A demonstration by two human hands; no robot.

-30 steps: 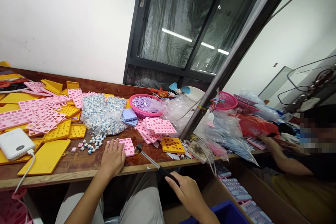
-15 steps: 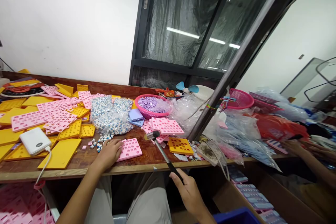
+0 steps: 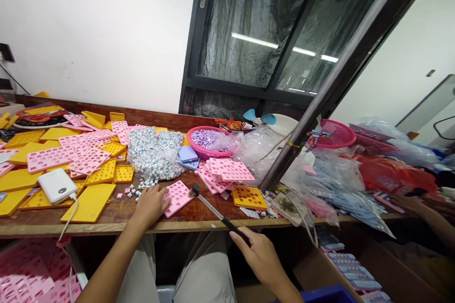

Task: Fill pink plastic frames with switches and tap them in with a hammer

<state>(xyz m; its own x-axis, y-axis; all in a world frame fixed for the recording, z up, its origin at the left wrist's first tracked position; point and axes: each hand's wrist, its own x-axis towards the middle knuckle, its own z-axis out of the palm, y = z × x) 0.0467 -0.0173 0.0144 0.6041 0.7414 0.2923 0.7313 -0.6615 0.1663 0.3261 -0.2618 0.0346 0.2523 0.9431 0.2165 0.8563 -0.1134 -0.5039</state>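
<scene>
- Since the left hand (image 3: pixel 152 204) lies palm down, partly open, over the left side of the pink panel (image 3: pixel 178 198), it probably steadies it near the bench's (image 3: pixel 177 228) front edge.
- The right hand (image 3: pixel 261 253) closes around the black grip of the hammer (image 3: pixel 213 209) outside that edge, presumably for swing room; its head sits beside the panel's right corner.

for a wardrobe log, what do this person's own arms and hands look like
The ungloved left hand and ungloved right hand show no watch or bracelet at the wrist; both forearms are sleeveless where visible. No ring can be made out.
</scene>
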